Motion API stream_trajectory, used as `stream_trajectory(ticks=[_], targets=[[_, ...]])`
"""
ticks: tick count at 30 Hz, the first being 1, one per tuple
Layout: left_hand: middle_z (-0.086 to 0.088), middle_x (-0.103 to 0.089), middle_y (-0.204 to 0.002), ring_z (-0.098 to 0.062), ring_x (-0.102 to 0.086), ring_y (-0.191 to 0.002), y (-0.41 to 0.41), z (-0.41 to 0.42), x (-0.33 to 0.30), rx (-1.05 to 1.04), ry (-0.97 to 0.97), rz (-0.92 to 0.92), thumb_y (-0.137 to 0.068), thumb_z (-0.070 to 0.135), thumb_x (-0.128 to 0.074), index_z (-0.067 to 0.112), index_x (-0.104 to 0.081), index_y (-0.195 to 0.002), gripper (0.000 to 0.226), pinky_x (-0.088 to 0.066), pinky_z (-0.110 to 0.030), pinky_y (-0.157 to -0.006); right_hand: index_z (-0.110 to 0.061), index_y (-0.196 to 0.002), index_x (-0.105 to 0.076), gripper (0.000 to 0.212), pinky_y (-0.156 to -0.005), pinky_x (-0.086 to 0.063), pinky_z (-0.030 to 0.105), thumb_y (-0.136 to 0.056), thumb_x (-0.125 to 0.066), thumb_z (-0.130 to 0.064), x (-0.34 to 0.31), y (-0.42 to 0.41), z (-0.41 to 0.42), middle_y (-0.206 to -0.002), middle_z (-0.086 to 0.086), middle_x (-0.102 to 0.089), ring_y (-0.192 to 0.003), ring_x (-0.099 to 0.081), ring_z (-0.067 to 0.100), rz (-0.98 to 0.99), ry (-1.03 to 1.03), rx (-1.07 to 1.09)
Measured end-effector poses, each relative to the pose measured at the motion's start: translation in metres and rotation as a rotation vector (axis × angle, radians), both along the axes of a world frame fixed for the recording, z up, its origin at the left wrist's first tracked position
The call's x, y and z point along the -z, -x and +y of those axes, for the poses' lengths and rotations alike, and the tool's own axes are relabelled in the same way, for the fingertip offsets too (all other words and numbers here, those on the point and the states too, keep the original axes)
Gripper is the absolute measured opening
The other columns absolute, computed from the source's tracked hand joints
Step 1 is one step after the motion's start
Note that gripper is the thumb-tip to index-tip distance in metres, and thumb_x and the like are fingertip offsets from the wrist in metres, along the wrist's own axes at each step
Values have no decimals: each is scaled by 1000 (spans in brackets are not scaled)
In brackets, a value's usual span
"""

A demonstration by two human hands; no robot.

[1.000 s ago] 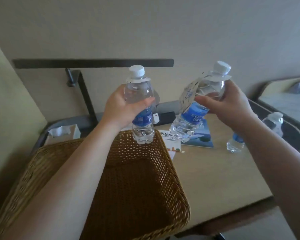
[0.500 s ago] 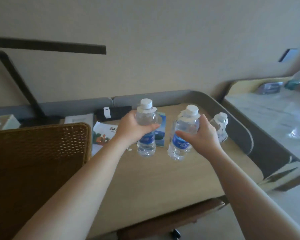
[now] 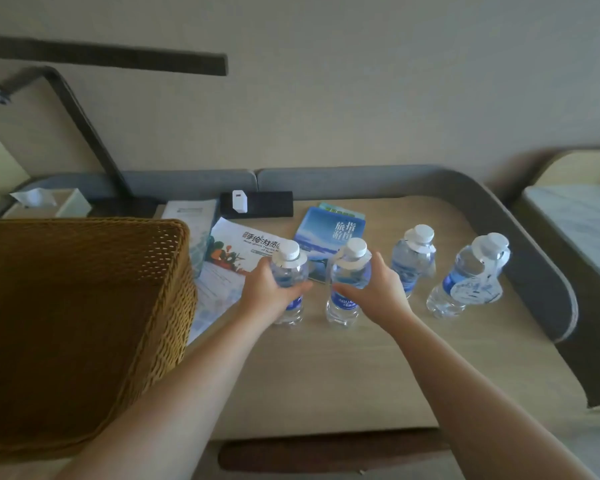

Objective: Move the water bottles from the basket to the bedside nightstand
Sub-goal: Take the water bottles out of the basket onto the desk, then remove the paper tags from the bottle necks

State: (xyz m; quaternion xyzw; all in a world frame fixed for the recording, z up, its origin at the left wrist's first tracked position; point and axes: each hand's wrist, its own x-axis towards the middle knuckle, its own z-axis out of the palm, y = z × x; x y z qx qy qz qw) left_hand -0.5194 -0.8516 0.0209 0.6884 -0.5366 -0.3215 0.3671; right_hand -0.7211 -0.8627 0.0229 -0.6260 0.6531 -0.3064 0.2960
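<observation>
- Nightstand (image 3: 361,375): wood top with a grey padded rim along the back and right edges.
- Basket (image 3: 84,306): brown wicker, sits at the left edge of the top; its inside is dark, contents can't be made out.
- Left hand (image 3: 267,296): fingers and thumb wrapped round the body of left bottle (image 3: 289,275). Bottle upright, base on or just above the top, can't tell which.
- Right hand (image 3: 378,292): curled round right bottle (image 3: 349,282), thumb across the front above the blue label. Upright, just beside the left bottle, near the middle of the top.
- Third bottle (image 3: 413,258): stands free, just right of the right hand.
- Fourth bottle (image 3: 468,278): stands free near the right edge, paper tag hanging from its neck.
- Blue booklet (image 3: 329,233) and white leaflet (image 3: 246,247): flat toward the back edge, behind the held bottles.
</observation>
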Motion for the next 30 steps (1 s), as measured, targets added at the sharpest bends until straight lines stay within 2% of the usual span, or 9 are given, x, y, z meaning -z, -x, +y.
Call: stream_trajectory(ticks=[7, 10, 13, 15, 19, 21, 23, 26, 30], targets=[[5, -62, -113, -13, -57, -101, -9, 4, 14, 65, 29, 66, -66, 39, -85, 21, -50, -119, 66, -43, -26, -79, -27, -124, -42, 71, -69, -39, 25, -66, -81, -42, 11, -5, 4, -114, -4, -63, -98, -59, 17, -2, -15, 21], [4, -59, -126, -14, -56, -114, -15, 0, 15, 130, -18, 114, -66, 37, -85, 23, -47, -129, 74, -45, -29, -90, -29, -142, -27, 96, -88, -47, 32, -65, -84, -38, 8, -6, 8, -135, -1, -53, -120, -53, 21, -38, -20, 14], [0, -35, -151, -19, -36, -137, -18, 0, 15, 154, -87, 210, -64, 36, -87, 26, -21, -149, 108, -35, -39, -110, -34, -150, -10, 115, -101, -35, 30, -63, -85, -41, -3, -6, 19, -147, 0, -37, -135, -36, 18, -22, 90, 39], [1, -30, -148, -15, -34, -133, -13, 3, 17, 78, 2, 177, -58, 39, -89, 28, -21, -147, 112, -34, -30, -104, -33, -148, -18, 104, -95, -33, 27, -67, -82, -41, -14, -6, 29, -144, 0, -37, -132, -37, 17, -24, 260, 113], [11, -50, -115, -6, -51, -104, -10, 8, 18, 36, 128, 151, -59, 39, -88, 32, -40, -117, 75, -39, -18, -80, -19, -130, -48, 61, -91, -37, 21, -77, -77, -31, -31, -18, 47, -127, 2, -49, -119, -46, 18, 54, 562, 129], [23, -51, -108, -1, -53, -101, -23, 4, 12, 146, 63, 183, -65, 36, -85, 41, -41, -111, 64, -40, -13, -72, -20, -122, -53, 48, -85, -33, 6, -80, -74, -28, -31, -26, 52, -119, -3, -52, -111, -50, 12, 52, 524, 56], [21, -55, -120, -9, -53, -115, -39, -4, 8, 263, -65, 270, -70, 28, -83, 44, -43, -121, 67, -48, -24, -84, -21, -118, -56, 41, -80, -32, -1, -81, -73, -27, -26, -33, 55, -114, -10, -51, -104, -52, 7, 29, 440, -13], [11, -40, -147, -18, -41, -132, -47, -12, 3, 298, -138, 301, -71, 27, -83, 37, -32, -143, 89, -42, -47, -105, -20, -117, -57, 38, -81, -37, 7, -82, -72, -26, -20, -42, 56, -109, -14, -51, -99, -53, 4, -5, 352, -73], [17, -49, -119, -13, -50, -112, -34, -12, 4, 179, 8, 214, -63, 34, -87, 39, -39, -120, 74, -46, -24, -78, -22, -121, -55, 42, -87, -43, 20, -83, -71, -29, -19, -56, 54, -111, -15, -53, -100, -53, 3, -37, 297, -136]])
